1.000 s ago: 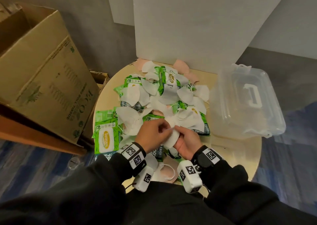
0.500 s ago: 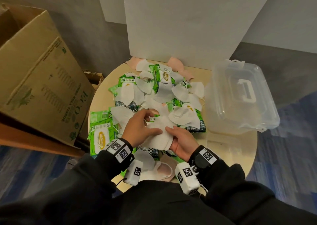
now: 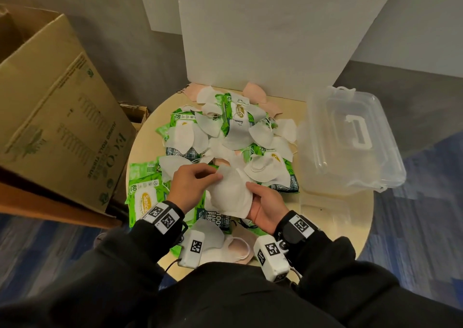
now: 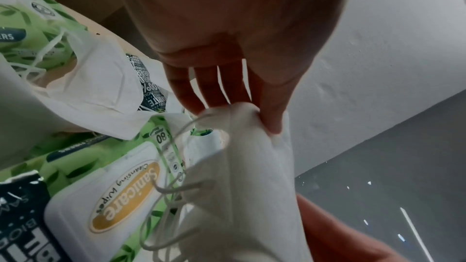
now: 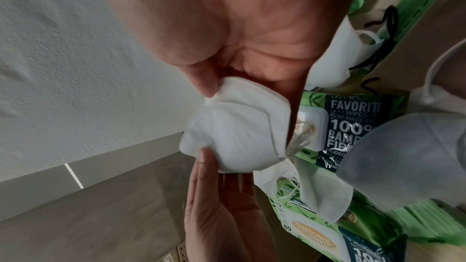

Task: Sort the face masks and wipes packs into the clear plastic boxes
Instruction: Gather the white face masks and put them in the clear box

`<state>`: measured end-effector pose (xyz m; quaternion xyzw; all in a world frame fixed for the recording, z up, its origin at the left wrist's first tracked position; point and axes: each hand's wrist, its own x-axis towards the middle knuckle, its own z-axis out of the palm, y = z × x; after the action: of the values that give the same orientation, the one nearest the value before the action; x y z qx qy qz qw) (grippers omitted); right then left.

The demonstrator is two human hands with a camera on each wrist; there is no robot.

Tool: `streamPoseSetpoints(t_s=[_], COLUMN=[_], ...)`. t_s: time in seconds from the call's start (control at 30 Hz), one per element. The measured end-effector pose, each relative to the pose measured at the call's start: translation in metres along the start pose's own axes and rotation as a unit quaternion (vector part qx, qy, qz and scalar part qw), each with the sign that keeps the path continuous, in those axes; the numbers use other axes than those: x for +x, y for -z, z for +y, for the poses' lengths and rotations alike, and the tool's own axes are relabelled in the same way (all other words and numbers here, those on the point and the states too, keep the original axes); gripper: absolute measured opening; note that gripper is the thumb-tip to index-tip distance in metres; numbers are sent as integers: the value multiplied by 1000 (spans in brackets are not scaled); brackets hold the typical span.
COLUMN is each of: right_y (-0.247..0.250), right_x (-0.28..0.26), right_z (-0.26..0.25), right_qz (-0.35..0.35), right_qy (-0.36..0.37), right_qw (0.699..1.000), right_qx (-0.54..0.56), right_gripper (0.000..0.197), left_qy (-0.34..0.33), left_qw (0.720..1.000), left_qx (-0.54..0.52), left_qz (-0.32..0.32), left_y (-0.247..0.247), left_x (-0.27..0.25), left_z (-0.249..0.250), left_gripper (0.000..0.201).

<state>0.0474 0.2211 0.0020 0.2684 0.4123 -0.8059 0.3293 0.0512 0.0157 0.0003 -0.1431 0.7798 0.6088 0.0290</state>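
Note:
Both hands hold a small stack of white face masks (image 3: 229, 196) just above the near part of the pile. My left hand (image 3: 213, 177) pinches the stack's far edge between thumb and fingers (image 4: 271, 119). My right hand (image 3: 253, 197) grips the stack from the right, thumb (image 5: 205, 85) on top and fingers underneath. Ear loops (image 4: 171, 192) dangle from the held masks. Loose white masks (image 3: 265, 170) and green wipes packs (image 3: 144, 197) cover the round table (image 3: 333, 217). The clear plastic box (image 3: 350, 140) stands to the right with its lid on.
A large cardboard box (image 3: 57, 117) leans close at the left of the table. A white board (image 3: 263, 32) stands upright behind the pile. A few pink masks (image 3: 253, 92) lie at the back, another (image 3: 238, 248) near my body. Bare tabletop shows in front of the clear box.
The bundle, held small and upright a second ago, now lies wider and flatter between my hands. My left hand has shifted its fingers to the stack's far edge.

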Motion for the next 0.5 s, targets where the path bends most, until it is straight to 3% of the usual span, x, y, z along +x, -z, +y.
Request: streamPoseSetpoints(t_s=[0.17,0.5], right_y=[-2,0], right_x=[-2,1], right_z=[-2,0], right_qz=[-5,-17], right_qy=[-9,-19], right_qw=[1000,1000], right_qx=[-2,-11], right_gripper=[36,41], left_qy=[-11,0], left_qw=[997,998], left_qx=[12,38], left_qz=[-70,-45], left_y=[-3,-12], left_x=[-3,0], left_z=[12,8], left_gripper=[7,15])
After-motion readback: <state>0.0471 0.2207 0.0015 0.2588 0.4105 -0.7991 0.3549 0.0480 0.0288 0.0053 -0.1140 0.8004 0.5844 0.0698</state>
